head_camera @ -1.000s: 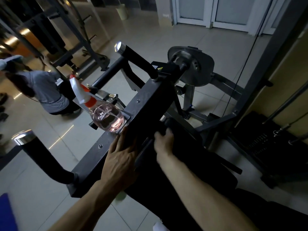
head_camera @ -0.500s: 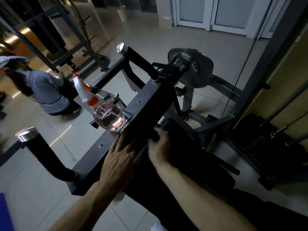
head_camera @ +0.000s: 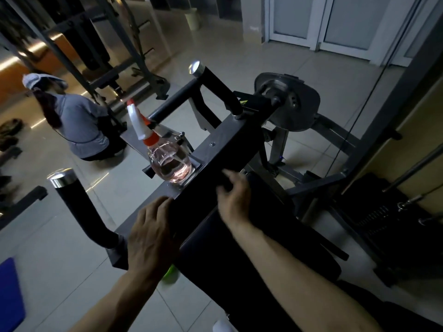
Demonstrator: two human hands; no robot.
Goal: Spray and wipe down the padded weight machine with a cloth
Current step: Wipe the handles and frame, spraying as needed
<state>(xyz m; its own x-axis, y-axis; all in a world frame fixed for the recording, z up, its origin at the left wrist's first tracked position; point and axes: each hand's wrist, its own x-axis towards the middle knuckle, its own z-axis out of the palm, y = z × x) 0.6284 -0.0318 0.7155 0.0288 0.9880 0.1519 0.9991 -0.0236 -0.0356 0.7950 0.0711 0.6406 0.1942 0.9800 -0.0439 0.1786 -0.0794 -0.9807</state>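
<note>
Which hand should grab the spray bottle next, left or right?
Left. The left hand lies flat, holding nothing, on the frame bar just short of the spray bottle; the right hand is across the bar at the black pad.

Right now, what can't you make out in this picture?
All from the head view:
- The cloth: the right hand is blurred against the dark pad, so I cannot tell whether it holds one.
- The green thing: mostly hidden behind the left hand and the pad.
- The white thing: cut off by the bottom edge.
- The blue mat: cut off by the left edge.
</note>
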